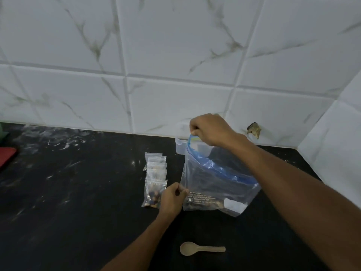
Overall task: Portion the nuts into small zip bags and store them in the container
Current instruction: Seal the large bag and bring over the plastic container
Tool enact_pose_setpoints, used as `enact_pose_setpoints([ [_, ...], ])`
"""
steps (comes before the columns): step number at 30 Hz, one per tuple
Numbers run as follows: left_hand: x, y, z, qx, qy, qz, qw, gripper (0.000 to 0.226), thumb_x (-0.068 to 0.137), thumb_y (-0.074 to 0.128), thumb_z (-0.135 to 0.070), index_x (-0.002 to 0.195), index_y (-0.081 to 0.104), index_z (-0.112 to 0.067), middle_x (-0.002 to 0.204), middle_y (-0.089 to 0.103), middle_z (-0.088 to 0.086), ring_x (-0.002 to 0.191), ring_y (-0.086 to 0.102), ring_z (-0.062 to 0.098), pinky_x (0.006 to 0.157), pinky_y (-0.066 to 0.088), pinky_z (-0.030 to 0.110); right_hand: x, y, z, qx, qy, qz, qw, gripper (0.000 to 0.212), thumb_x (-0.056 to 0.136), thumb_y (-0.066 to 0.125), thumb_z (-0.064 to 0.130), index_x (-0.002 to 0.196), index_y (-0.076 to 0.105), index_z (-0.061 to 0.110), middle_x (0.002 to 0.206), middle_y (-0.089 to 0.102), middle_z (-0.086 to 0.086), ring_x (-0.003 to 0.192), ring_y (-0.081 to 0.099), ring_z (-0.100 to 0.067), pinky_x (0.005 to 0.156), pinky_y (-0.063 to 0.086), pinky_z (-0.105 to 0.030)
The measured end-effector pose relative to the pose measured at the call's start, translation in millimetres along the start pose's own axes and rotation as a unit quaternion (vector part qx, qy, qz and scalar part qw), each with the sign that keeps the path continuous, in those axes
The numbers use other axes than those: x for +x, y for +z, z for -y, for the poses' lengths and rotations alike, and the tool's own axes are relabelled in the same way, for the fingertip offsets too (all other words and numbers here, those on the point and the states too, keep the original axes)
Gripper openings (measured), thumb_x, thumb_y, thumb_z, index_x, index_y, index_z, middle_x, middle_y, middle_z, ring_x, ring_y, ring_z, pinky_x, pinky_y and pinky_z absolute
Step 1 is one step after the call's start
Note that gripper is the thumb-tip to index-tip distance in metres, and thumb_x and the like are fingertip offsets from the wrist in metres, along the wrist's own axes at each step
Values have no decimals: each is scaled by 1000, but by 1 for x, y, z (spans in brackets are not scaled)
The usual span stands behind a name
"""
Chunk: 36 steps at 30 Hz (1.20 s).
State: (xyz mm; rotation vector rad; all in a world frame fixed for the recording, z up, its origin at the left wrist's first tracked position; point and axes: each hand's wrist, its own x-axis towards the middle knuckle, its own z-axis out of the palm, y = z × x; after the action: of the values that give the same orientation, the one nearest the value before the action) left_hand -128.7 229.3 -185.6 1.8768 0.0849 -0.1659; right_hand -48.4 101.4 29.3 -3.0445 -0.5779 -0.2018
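Okay, my right hand [210, 129] pinches the big bag's [216, 184] rim, left hand [172, 198] grips its edge; I'd keep it upright beside the small bags [155, 180].

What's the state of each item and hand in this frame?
large zip bag: upright, blue zip top open, few nuts at bottom
small zip bags: overlapping row on counter, nuts inside
container: behind the large bag, lid state unclear
spoon: lying on counter, untouched
right hand: pinches the bag's top edge
left hand: pinches the bag's lower left edge
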Motion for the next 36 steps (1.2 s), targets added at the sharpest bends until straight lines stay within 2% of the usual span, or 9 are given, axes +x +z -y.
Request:
enact_pose_setpoints([
  [6,-1,-8,-13,-16,10,27,999,3,92,65,-18,95,63,-18,94,69,1,86,68,10,77,58,28,-12,-7,-7,82,23,25,996,8,92,56,15,86,61,19,86,65,1,81,61,-21,68,47,-34],
  [10,-2,-27,-43,-156,48,93,982,33,94,55,-2,123,55,-18,117,67,3,103,68,12,83,59,32,-30,-15,-17,186,29,34,981,24,92,62,21,116,58,23,100,64,4,89,61,-16,82,49,-32],
  [13,4,-40,-77,-185,121,115,969,39,97,48,1,131,51,-17,121,66,-3,109,65,5,84,55,22,-52,-27,-36,210,23,19,977,16,91,65,29,106,61,25,101,64,6,92,62,-12,82,48,-29],
  [16,13,-51,-101,-190,158,135,960,43,97,57,-10,138,47,-22,120,69,0,111,66,13,90,55,28,-81,-43,-70,204,7,92,975,17,85,67,43,91,66,27,98,67,12,97,61,-5,85,45,-24],
  [20,22,-61,-115,-3,267,115,957,60,94,64,-22,143,33,-38,120,65,4,101,67,16,86,57,28,-123,-48,-104,207,49,228,950,43,62,75,67,98,67,43,115,58,20,114,51,-3,95,37,-24],
  [23,27,-71,-126,186,362,106,907,54,95,61,-28,144,40,-35,124,60,2,93,65,12,86,55,31,-140,-40,-111,152,95,258,949,44,72,79,46,112,62,42,128,47,11,125,40,-11,101,34,-29],
  [27,34,-85,-156,396,373,132,829,33,91,66,-35,122,62,-27,115,61,-3,97,60,14,89,50,34,-144,-29,-115,60,130,220,965,36,79,77,29,113,67,23,123,57,-4,114,53,-22,96,44,-36],
  [30,35,-93,-176,466,340,135,806,25,88,68,-39,104,65,-22,99,62,-8,93,58,15,84,48,35,-148,-23,-127,63,143,157,975,24,79,76,34,78,65,12,81,63,-4,77,58,-20,68,43,-35],
  [36,31,-106,-176,325,320,140,879,14,88,72,-25,87,60,-18,74,58,-10,67,50,7,68,42,27,-159,-28,-141,127,152,90,976,29,79,76,35,65,60,15,60,53,1,58,48,-15,58,34,-30],
])
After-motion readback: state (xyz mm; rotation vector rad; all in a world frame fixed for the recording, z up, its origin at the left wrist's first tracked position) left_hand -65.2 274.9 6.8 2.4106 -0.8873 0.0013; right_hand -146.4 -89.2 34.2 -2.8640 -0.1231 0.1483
